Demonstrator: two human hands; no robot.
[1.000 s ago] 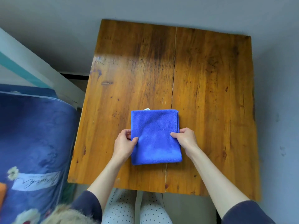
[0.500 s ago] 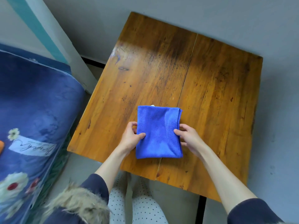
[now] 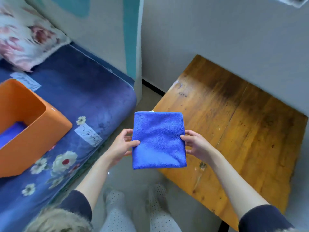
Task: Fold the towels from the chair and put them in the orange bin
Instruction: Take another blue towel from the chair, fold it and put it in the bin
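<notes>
A folded blue towel [image 3: 158,139] hangs flat in the air at the wooden table's left edge. My left hand [image 3: 121,146] pinches its left side and my right hand [image 3: 196,146] pinches its right side. The orange bin [image 3: 33,129] sits on the blue bed at the far left, well left of the towel. Inside the bin something blue [image 3: 11,133] shows at the bottom. The chair is not in view.
A wooden table [image 3: 242,139] stands on the right against a grey wall. A blue flowered bedspread [image 3: 80,101] covers the bed on the left, with a pink flowered pillow [image 3: 26,42] at its head. Grey floor lies between bed and table.
Both hands have lifted the folded towel off the table and carried it left past the table's edge. My view has swung left, bringing the orange bin into sight.
</notes>
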